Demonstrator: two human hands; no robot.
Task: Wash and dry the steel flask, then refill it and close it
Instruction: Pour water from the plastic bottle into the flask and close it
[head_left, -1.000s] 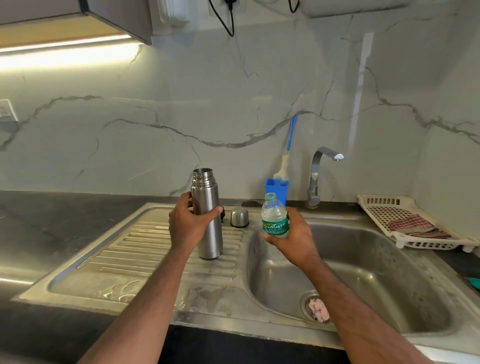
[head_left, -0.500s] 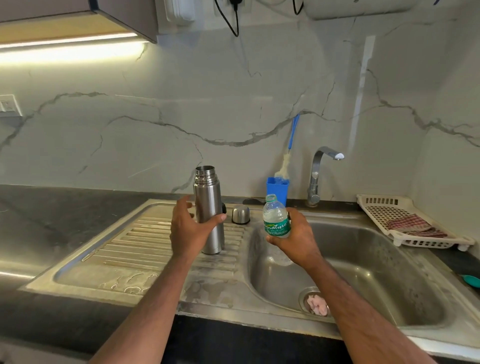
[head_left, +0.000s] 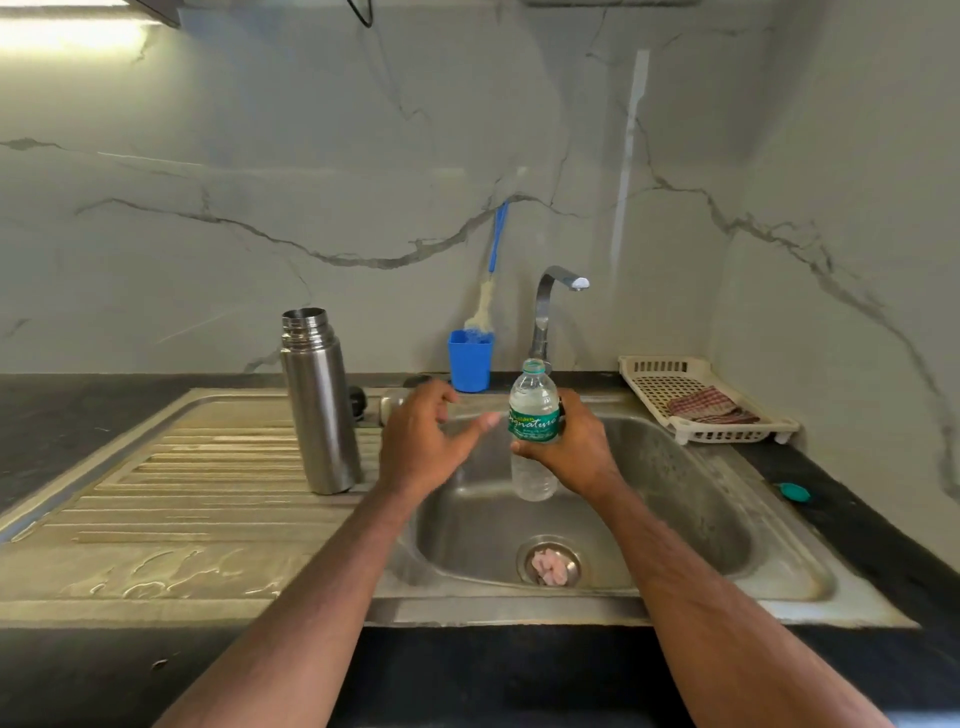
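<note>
A steel flask (head_left: 319, 402) stands upright and uncapped on the ribbed drainboard (head_left: 208, 467) of the sink, its long axis vertical and its open mouth facing up. Nothing touches it. It lies to the left of both hands — the left hand (head_left: 421, 441) is the nearer, empty over the sink's edge, its fingers (head_left: 441, 397) loosely spread and holding nothing. The right hand (head_left: 569, 449) grips a small water bottle (head_left: 534, 428) upright over the basin (head_left: 675, 493), apparently uncapped. To refill, the bottle likely needs carrying left and tipping over the flask's mouth.
</note>
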